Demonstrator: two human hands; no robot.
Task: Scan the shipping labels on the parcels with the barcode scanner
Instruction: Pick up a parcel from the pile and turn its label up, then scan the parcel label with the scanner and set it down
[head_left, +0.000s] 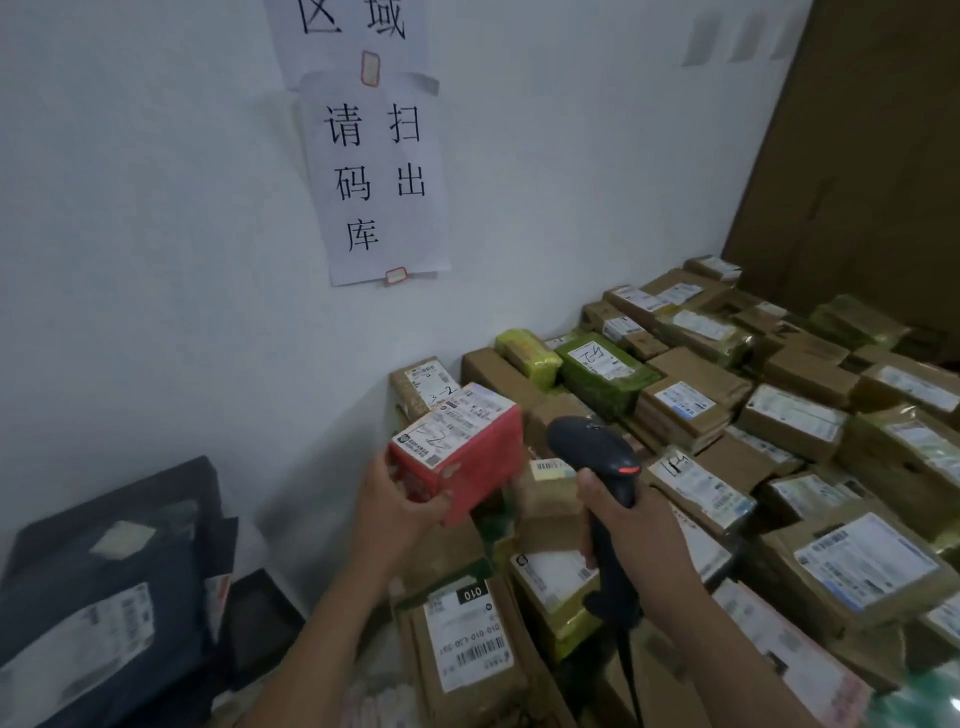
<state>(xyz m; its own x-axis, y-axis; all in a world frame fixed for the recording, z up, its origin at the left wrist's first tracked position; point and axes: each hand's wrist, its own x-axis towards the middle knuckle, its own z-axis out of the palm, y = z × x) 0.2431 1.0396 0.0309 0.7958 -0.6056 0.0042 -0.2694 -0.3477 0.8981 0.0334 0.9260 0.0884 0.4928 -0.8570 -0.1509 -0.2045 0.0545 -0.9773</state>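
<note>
My left hand (395, 512) grips a small red parcel (480, 467) from below and lifts it above the pile. A white shipping label (457, 423) covers the parcel's top face, tilted toward me. To its right, my right hand (631, 535) holds a black barcode scanner (597, 452) by the handle. The scanner's head, with an orange trigger, sits just right of the red parcel and close to it. A cable hangs down from the handle.
Several brown, green and yellow parcels (691, 405) with white labels fill the surface from centre to right. A labelled brown box (467, 639) lies under my forearms. Dark mailer bags (104, 587) pile at lower left. Paper signs (382, 182) hang on the white wall.
</note>
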